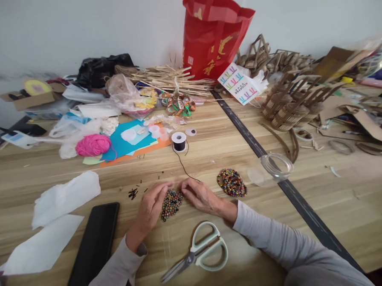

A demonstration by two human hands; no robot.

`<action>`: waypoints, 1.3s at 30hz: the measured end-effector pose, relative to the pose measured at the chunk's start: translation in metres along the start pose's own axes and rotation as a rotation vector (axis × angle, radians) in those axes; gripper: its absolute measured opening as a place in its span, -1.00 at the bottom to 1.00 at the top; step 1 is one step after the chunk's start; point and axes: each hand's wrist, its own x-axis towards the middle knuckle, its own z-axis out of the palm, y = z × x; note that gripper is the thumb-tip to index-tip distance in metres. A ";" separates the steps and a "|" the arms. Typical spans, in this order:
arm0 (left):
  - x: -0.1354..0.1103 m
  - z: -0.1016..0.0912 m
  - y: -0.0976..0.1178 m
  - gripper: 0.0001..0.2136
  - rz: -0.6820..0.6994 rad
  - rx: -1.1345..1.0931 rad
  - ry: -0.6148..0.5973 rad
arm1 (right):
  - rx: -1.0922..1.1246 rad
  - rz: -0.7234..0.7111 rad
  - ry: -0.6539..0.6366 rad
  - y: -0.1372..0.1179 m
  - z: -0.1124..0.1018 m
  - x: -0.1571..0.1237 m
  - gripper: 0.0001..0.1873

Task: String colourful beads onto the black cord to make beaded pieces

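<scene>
A small heap of loose multicoloured beads [171, 205] lies on the table between my two hands. My left hand [152, 206] rests along its left side, the fingers stretched out over the far edge. On the other side, my right hand [198, 196] has its fingers curled together at the beads. A thin black cord [181, 162] runs from a white spool [179, 142] down to my right hand, which appears closed on it; the fingertips hide its end. To the right lies a coil of strung beads [231, 182]. Short black bits [133, 193] are scattered left of my left hand.
Scissors [200, 254] with pale handles lie in front of me, near a black phone [93, 247] and white paper [66, 198]. Pink yarn [93, 145], a red bag [215, 35] and wooden baskets [291, 105] stand farther back. A clear tape roll [277, 167] sits at right.
</scene>
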 end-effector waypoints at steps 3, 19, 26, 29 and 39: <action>0.012 -0.002 -0.010 -0.73 0.051 0.121 0.100 | -0.016 -0.007 0.000 0.000 0.000 0.000 -0.91; 0.071 0.001 -0.043 -0.82 0.240 0.558 0.044 | -0.032 -0.024 0.030 0.002 0.001 0.000 -0.92; 0.071 0.001 -0.037 -0.79 0.257 0.632 -0.006 | -0.035 -0.031 0.032 0.002 0.000 0.000 -0.93; 0.067 0.000 -0.032 -0.80 0.240 0.563 -0.031 | -0.028 -0.026 0.029 0.001 0.000 0.000 -0.93; 0.021 -0.001 0.008 -0.79 -0.138 -0.069 -0.045 | 0.139 0.087 0.026 -0.008 -0.003 0.003 -0.91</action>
